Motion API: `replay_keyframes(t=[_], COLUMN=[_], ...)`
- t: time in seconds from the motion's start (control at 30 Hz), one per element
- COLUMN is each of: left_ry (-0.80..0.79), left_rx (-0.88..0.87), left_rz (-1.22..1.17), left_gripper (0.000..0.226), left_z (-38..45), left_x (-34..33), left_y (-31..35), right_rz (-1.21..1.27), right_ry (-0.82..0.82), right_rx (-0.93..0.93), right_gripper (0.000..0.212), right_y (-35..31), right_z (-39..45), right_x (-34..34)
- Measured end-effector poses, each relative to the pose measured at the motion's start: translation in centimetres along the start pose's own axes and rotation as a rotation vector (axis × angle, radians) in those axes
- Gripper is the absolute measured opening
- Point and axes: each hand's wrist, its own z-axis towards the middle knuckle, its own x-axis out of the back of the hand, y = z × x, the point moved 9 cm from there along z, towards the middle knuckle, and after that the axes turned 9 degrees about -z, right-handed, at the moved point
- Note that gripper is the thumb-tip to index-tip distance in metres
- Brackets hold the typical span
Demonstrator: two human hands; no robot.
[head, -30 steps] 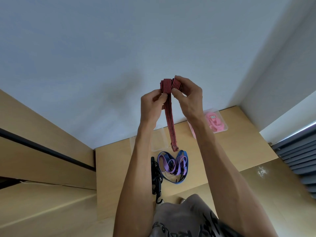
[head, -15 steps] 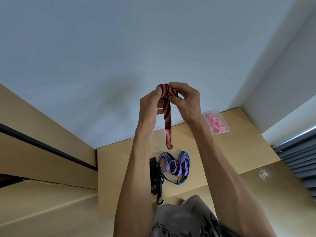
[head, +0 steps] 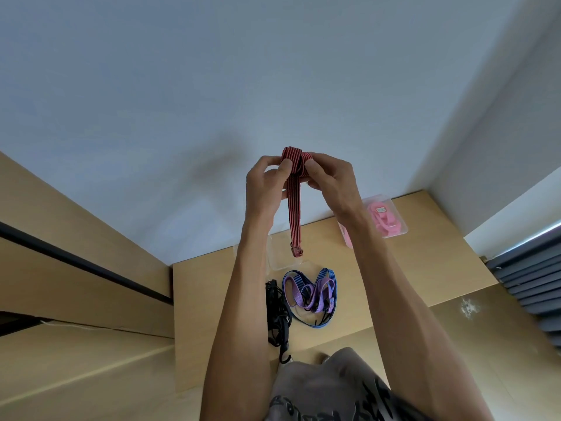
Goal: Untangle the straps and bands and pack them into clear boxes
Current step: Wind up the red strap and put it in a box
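red-and-black strap (head: 295, 208) held high over the table (head: 209, 284), both hands pinching a small coil at its top. left hand (head: 264, 183) and right hand (head: 329, 180) have fingers closed narrow on the roll; tail hangs free, likely so it winds flat. empty clear box (head: 282, 259) sits below, probably its destination. pink band box (head: 385, 220) already filled. purple-blue tangle (head: 309, 293) and black cords (head: 277, 314) wait.

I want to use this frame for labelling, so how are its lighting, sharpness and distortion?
Head view: soft, even light, with a faint shadow on the wall behind the hands; the red striped strap shows crisp stripes, held by the left hand and right hand; wide-angle bending tilts the table edges; no glare.
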Motion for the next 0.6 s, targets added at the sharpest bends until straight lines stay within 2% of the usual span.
replay_keyframes(t=[0.07,0.17,0.27,0.5,0.6], left_ry=[-0.009,-0.031,-0.048,-0.014,-0.01], left_rx=[-0.004,0.024,0.003,-0.043,-0.103], left_rz=[0.055,0.003,-0.045,-0.098,-0.081], left_gripper=[0.019,0.024,0.011,0.039,0.039], left_z=[0.1,0.1,0.0,0.2,0.2], left_x=[-0.2,-0.6,-1.0,-0.5,-0.4], left_y=[0.2,0.2,0.4,-0.2,0.4], right_rz=[0.004,-0.024,-0.031,0.076,-0.024], right_ry=[0.041,0.095,0.125,0.163,0.105], right_rx=[0.024,0.016,-0.001,-0.033,-0.009], right_gripper=[0.024,0.03,0.038,0.041,0.025], right_y=[0.2,0.7,0.9,0.3,0.1], right_z=[-0.1,0.0,0.1,0.3,0.7], right_x=[0.3,0.9,0.9,1.3,0.4])
